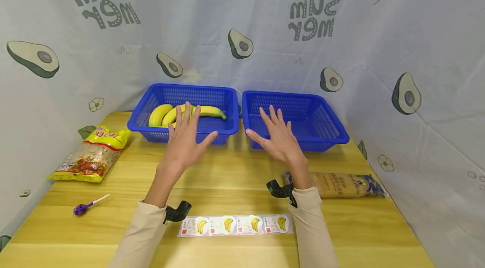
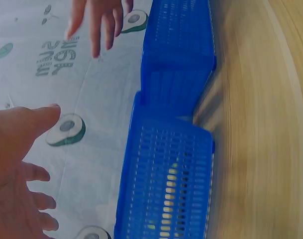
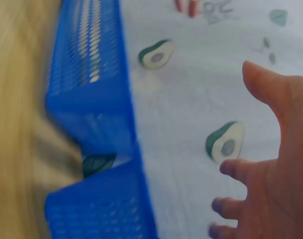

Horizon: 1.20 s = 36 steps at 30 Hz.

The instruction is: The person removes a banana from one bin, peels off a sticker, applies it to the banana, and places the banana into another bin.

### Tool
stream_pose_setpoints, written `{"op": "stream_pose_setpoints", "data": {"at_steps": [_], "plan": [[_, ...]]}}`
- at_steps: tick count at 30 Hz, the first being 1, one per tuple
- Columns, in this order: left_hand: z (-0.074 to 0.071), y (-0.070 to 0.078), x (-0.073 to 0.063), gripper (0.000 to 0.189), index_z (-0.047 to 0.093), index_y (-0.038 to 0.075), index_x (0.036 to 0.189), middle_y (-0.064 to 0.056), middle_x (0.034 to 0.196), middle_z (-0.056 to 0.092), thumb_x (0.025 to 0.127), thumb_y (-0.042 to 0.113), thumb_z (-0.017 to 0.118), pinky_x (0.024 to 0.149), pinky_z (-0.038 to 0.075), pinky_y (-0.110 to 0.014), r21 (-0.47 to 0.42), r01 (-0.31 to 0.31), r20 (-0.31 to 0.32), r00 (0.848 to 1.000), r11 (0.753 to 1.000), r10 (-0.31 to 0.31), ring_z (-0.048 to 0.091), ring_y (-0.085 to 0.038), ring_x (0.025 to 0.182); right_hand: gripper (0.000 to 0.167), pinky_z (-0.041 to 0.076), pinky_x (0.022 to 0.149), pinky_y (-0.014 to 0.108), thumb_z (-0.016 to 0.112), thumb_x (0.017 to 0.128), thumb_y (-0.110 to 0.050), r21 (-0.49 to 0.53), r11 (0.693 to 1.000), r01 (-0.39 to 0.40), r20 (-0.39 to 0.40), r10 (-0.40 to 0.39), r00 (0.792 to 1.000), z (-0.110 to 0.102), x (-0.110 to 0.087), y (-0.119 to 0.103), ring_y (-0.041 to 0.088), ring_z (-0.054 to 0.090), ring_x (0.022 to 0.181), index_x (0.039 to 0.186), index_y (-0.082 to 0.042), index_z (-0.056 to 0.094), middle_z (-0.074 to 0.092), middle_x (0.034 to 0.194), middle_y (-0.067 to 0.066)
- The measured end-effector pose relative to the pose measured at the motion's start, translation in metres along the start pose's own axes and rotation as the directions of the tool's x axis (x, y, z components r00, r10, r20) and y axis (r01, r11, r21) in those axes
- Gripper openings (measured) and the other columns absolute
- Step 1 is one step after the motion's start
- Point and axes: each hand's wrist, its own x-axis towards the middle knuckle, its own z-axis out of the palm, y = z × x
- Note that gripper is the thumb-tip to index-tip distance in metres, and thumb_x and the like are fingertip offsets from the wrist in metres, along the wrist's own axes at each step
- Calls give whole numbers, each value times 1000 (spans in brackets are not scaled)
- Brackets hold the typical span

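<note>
Both hands are raised over the table with fingers spread, holding nothing. In the head view my left hand (image 1: 184, 141) is in front of the left blue basket (image 1: 223, 130), where several yellow bananas (image 1: 212, 111) lie, partly hidden by the fingers. My right hand (image 1: 278, 139) hovers before the right blue basket (image 1: 322, 143), whose visible floor is bare. The left wrist view shows the left thumb and fingertips (image 2: 49, 200) apart from the basket wall (image 2: 166, 174). In the right wrist view the right thumb (image 3: 265, 84) is extended, clear of both baskets.
A strip of banana stickers (image 1: 235, 225) lies near the front. At left are a yellow food packet (image 1: 92, 156) and a purple lollipop (image 1: 81, 209). A long noodle-like packet (image 1: 341, 185) lies right, partly behind the right wrist. A printed curtain (image 1: 212, 19) stands behind the baskets.
</note>
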Motion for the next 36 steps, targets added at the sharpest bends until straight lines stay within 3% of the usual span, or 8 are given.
{"op": "stream_pose_setpoints", "data": {"at_steps": [5, 10, 15, 23, 31, 34, 36], "plan": [[-12, -20, -1, 92, 13, 3, 172, -19, 180, -3, 109, 47, 62, 132, 4, -68, -77, 23, -89, 996, 997, -30, -12, -37, 165, 103, 13, 131, 70, 55, 99, -77, 101, 993, 55, 12, -57, 998, -8, 1, -7, 35, 8, 167, 175, -21, 13, 7, 181, 6], [-25, -38, -2, 89, 16, -5, 169, -23, 179, 3, 110, 42, 63, 132, 6, -67, -122, 64, -204, 975, 990, -88, -7, -43, 165, 100, 32, 127, 64, 74, 94, -60, 103, 982, 160, -44, -157, 987, -15, 8, -11, 39, 33, 159, 171, -14, 30, 33, 174, 13], [-37, -58, -1, 86, 16, -9, 168, -26, 178, 3, 110, 38, 61, 130, 5, -70, -167, 106, -221, 965, 980, -142, -7, -46, 164, 89, 43, 122, 59, 88, 90, -36, 164, 950, 266, -78, -256, 963, -21, 19, -14, 41, 46, 151, 163, -7, 46, 48, 165, 16], [-51, -89, -3, 83, 17, -12, 166, -29, 177, 5, 111, 34, 59, 131, 6, -69, -183, 178, -232, 948, 967, -218, -6, -47, 164, 83, 49, 120, 46, 94, 87, -18, 329, 874, 359, -31, -370, 929, -30, 40, -23, 31, 57, 145, 158, -3, 53, 59, 157, 13], [-55, -114, -3, 81, 16, -13, 165, -29, 177, 6, 112, 32, 57, 132, 7, -66, -222, 240, -243, 925, 945, -292, -3, -51, 163, 79, 46, 122, 42, 91, 88, -10, 474, 799, 369, 39, -438, 898, -33, 67, -33, 27, 57, 145, 157, -5, 54, 60, 156, 13], [-56, -121, -1, 79, 17, -15, 164, -33, 174, 13, 112, 29, 57, 132, 13, -64, -244, 257, -260, 912, 935, -319, 10, -53, 161, 78, 47, 122, 44, 90, 89, -6, 533, 768, 356, 67, -458, 887, -32, 77, -38, 28, 57, 145, 158, -4, 53, 60, 155, 14], [-56, -125, -1, 75, 23, -16, 163, -39, 168, 26, 111, 27, 57, 131, 22, -64, -255, 268, -288, 896, 929, -337, 25, -55, 157, 77, 48, 121, 46, 89, 90, -4, 564, 749, 348, 86, -472, 877, -32, 84, -42, 29, 57, 144, 158, -3, 52, 60, 155, 16]]}}
